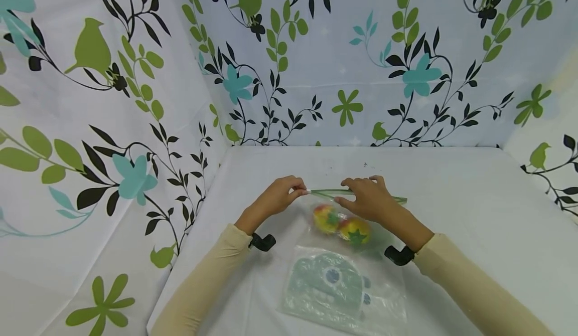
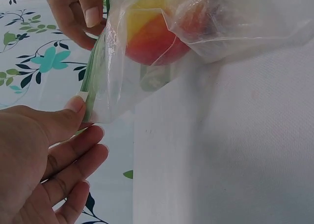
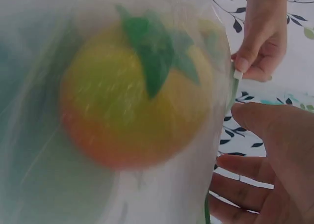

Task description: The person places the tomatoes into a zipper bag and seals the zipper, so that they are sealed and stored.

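Note:
A clear zip bag (image 1: 307, 225) with a green zip edge (image 2: 91, 76) holds two round yellow-and-red fruits (image 1: 354, 230) with green leafy tops. My left hand (image 1: 282, 194) pinches the white slider (image 2: 82, 95) at the left end of the zip between thumb and finger. Farther right along the zip, my right hand (image 1: 368, 195) grips the bag's edge, its thumb on the near side and its fingers on the far side. Between the hands the two green strips spread apart. In the right wrist view one fruit (image 3: 122, 101) shows blurred through the plastic.
In front of the fruits a clear plastic bag (image 1: 384, 286) with a pale green shape in it lies flat on the white table (image 1: 460, 190). Leaf-and-bird patterned cloth (image 1: 293, 85) hangs behind and at both sides. Dark wrist cameras (image 1: 263, 242) sit on both wrists.

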Demonstrator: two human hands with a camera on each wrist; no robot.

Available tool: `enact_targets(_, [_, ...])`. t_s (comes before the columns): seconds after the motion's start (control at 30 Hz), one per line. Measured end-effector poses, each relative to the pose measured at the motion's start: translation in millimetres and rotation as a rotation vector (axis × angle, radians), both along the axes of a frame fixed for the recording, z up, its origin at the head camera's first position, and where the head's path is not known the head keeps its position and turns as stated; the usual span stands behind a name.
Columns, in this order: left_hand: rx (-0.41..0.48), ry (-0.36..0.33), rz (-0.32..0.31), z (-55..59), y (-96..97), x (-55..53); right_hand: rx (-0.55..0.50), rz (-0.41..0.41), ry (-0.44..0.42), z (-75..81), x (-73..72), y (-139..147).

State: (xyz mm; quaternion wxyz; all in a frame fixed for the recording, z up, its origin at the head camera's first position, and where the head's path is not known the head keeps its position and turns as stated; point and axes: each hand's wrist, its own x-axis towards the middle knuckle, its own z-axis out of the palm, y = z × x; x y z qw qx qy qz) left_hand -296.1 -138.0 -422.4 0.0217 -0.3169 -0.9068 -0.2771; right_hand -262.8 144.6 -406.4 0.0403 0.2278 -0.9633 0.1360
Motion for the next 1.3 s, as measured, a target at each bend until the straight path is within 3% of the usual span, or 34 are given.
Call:
enact_targets(0.23, [-0.005, 0.009, -0.018, 0.2, 3.4, -2.0, -0.088, 0.09, 0.069, -4.7, -9.3, -29])
enact_targets(0.4, [0.01, 0.009, -0.043, 0.0, 5.5, -3.1, -0.133, 0.152, 0.065, -1.2, -12.2, -52])
enact_targets(0.67, [-0.004, 0.006, -0.051, 1.0, 8.3, -1.4, -0.129, 0.106, 0.079, -1.2, -12.7, -71])
enact_targets(0.87, [0.01, 0.007, -0.051, 3.1, 7.5, 1.3, -0.167, 0.11, 0.088, -1.5, -11.8, -71])
enact_targets(1.3, [0.035, -0.003, -0.096, 1.1, 2.0, 1.8, -0.124, 0.123, 0.052, 2.5, -11.2, -65])
